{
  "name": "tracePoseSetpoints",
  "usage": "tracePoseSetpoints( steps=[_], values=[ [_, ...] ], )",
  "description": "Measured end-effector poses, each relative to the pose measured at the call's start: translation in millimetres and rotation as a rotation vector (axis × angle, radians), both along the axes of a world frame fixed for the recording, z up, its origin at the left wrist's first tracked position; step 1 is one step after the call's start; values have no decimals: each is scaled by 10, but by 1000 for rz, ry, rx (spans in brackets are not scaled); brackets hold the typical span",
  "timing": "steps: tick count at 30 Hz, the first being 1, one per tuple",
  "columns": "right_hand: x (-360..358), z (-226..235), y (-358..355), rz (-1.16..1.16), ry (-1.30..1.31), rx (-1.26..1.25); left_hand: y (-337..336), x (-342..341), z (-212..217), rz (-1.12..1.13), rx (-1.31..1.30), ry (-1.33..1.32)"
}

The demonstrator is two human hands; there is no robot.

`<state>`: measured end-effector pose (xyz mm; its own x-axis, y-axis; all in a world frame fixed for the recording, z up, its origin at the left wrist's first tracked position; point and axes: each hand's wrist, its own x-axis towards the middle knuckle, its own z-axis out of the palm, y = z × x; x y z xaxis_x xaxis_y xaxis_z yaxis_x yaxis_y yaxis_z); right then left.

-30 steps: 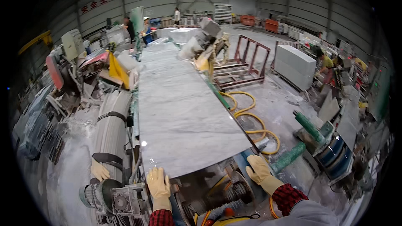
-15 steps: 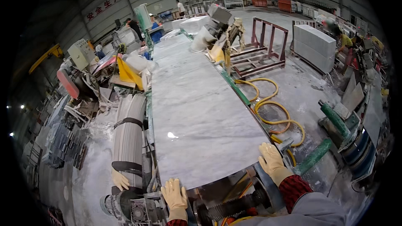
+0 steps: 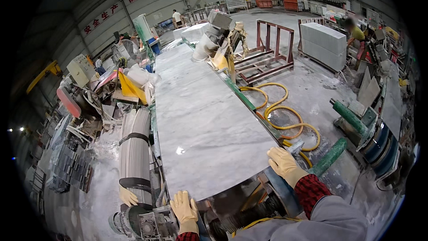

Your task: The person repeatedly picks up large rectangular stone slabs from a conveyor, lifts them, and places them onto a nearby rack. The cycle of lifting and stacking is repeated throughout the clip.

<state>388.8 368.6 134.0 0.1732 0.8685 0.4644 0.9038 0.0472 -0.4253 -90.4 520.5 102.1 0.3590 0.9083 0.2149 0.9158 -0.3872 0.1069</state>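
Note:
A long white-grey marble slab (image 3: 209, 120) with a polished, wet-looking face lies on a green-framed machine bed. Both my hands wear cream gloves. My left hand (image 3: 184, 210) rests at the slab's near left corner, its fingers stretched out and a little apart over the edge. At the near right corner, my right hand (image 3: 285, 165) lays its extended fingers on the slab's edge, with its thumb partly hidden. Below the near edge, a dark ribbed roller (image 3: 245, 216) shows between my arms.
Left of the slab stand a strapped bundle of pale strips (image 3: 135, 151), a cream glove (image 3: 128, 195) against its lower end, and a motor (image 3: 129, 223). Right lie a coiled yellow hose (image 3: 290, 109) and a green post (image 3: 329, 157). Beyond are a maroon rack (image 3: 269, 53), stone blocks (image 3: 323, 44) and people.
The whole scene has shifted slightly left in view. My hands keep their places at the slab's two near corners, and the slab shows no clear movement beneath them.

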Motion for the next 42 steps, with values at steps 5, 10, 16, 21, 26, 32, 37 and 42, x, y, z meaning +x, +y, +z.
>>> tracePoseSetpoints(
  steps=[5,10,16,21,26,32,37,42],
  values=[
    [-22,-130,-17,-48,-160,83,-46,-18,40,-18,46,13],
    [-4,-166,-56,-67,-123,1,-76,-68,-49,-22,45,11],
    [44,-283,-72,-73,-103,-37,-92,-57,-27,-18,26,20],
    [-4,-198,-70,-76,-126,12,-114,-46,-2,-17,35,9],
    [9,-191,-96,-69,-146,10,-135,-26,52,-19,13,0],
    [-13,-144,-110,-66,-154,46,-162,-54,-1,4,-16,-13],
    [-39,-169,-103,-68,-135,67,-179,-109,-42,9,-8,-10],
    [-122,-105,-90,-78,-127,49,-191,-172,-47,23,-11,-9]
  ],
)
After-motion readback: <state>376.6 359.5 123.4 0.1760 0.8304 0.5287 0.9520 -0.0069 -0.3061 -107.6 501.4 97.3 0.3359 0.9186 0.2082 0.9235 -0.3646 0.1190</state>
